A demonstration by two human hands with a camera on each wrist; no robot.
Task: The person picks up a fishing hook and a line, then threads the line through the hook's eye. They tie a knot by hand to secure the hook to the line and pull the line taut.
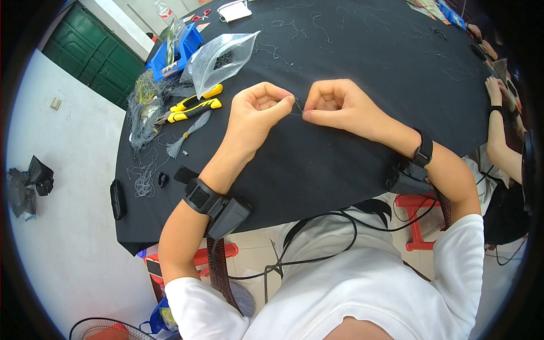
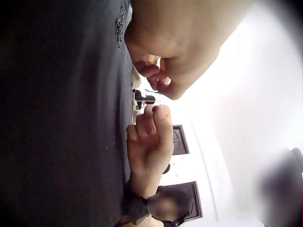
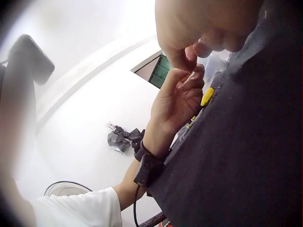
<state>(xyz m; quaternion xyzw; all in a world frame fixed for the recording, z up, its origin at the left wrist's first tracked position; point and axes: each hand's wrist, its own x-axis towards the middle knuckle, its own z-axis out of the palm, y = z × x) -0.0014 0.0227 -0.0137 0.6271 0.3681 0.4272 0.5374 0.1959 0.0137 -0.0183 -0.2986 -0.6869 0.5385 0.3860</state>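
Note:
Both hands are raised over the black tablecloth, fingertips a short way apart. A thin grey line (image 1: 298, 105) spans the small gap between them. My left hand (image 1: 256, 116) pinches one part of it between thumb and index finger, the other fingers curled in. On the other side my right hand (image 1: 345, 107) pinches the line with thumb and index finger, its remaining fingers bent too. In the left wrist view the right hand (image 2: 149, 135) faces the left one, with the fine strand at their tips. In the right wrist view the fingertips overlap.
Left of the hands lie yellow-black pliers (image 1: 192, 111), a tied bundle of line (image 1: 187, 136) and tangled line (image 1: 144, 107). Beyond them are a clear plastic bag (image 1: 226, 56) and a blue bin (image 1: 190, 42). Loose strands (image 1: 292, 25) lie farther back. Another person's arm (image 1: 498, 130) is at right.

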